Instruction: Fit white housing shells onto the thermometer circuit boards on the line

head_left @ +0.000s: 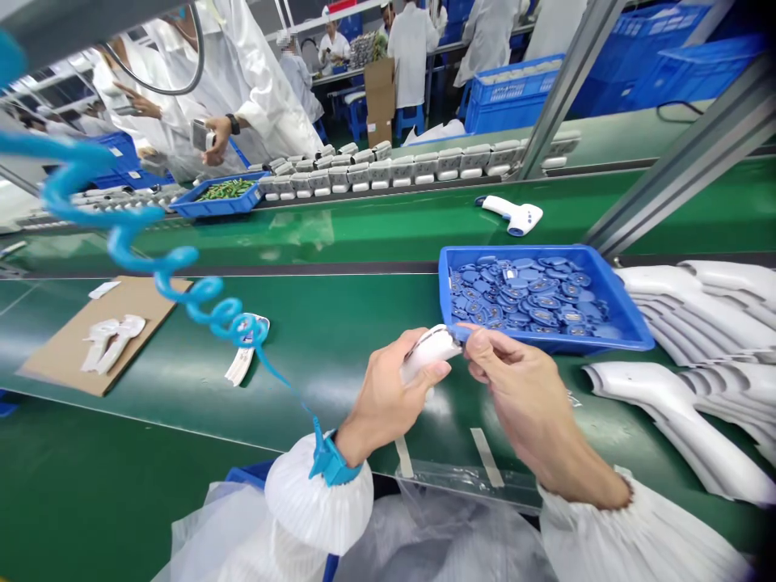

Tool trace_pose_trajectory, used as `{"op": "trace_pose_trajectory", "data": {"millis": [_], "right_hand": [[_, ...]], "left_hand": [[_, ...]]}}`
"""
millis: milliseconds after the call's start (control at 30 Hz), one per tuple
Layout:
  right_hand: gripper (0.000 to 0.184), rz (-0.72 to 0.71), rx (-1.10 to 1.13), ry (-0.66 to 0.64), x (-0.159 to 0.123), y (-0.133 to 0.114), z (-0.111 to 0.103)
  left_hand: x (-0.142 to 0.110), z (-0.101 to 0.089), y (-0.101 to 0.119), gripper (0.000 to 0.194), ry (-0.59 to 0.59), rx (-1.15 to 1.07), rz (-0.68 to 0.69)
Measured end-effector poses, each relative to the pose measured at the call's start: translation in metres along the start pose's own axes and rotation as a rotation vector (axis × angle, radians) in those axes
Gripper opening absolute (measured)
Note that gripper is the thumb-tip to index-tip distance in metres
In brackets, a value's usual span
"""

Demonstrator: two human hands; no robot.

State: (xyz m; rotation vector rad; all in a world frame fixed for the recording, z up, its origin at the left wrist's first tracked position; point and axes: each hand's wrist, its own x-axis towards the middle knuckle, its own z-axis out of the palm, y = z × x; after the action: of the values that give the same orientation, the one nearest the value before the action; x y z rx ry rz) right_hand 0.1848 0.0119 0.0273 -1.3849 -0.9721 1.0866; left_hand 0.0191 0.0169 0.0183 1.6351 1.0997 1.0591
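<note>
My left hand (388, 392) is closed round a white plastic shell piece (432, 349), held above the green belt (339, 323). My right hand (515, 388) pinches at the right end of that same piece with thumb and forefinger; whether a small part sits in the pinch I cannot make out. A blue coiled wrist-strap cord (182, 279) runs from my left wrist up to the left. Just beyond my hands stands a blue tray (546, 255) full of small blue round parts (533, 295).
White handle-shaped shells (697, 323) lie stacked at the right. A cardboard sheet (73, 347) with white shells lies on the left, a white tag (242, 360) beside it. A white handheld device (515, 217) lies on the far belt. Rows of white units (412, 166) and people in white coats stand behind.
</note>
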Motion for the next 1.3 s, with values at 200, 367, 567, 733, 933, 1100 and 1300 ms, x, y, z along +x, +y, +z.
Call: {"op": "trace_pose_trajectory", "data": {"millis": [200,367,567,733,933,1100,1300], "right_hand": [[0.044,-0.055,-0.091,-0.008,-0.002,-0.006,-0.001],[0.036,-0.235,-0.26,-0.021,-0.002,-0.005,-0.006],[0.029,-0.524,-0.555,-0.242,0.0,-0.008,-0.013],[0.02,-0.709,-0.677,-0.231,-0.009,0.002,-0.023],[0.019,-0.541,-0.745,-0.377,-0.03,0.022,-0.044],[0.034,-0.559,-0.846,-0.344,-0.049,0.04,-0.024],[0.052,-0.101,-0.557,-0.313,-0.041,0.028,-0.003]], "left_hand": [[-0.001,-0.002,-0.003,0.038,-0.004,-0.029,-0.013],[0.0,-0.006,0.001,0.039,-0.068,-0.002,-0.03],[-0.001,-0.005,0.001,0.034,-0.114,0.247,0.082],[-0.005,0.003,-0.01,0.031,-0.06,0.629,0.289],[-0.016,0.017,-0.021,0.034,0.263,0.495,0.167],[-0.002,0.027,-0.034,0.053,0.4,0.596,0.09],[-0.004,-0.01,-0.024,0.033,0.217,0.41,0.104]]}}
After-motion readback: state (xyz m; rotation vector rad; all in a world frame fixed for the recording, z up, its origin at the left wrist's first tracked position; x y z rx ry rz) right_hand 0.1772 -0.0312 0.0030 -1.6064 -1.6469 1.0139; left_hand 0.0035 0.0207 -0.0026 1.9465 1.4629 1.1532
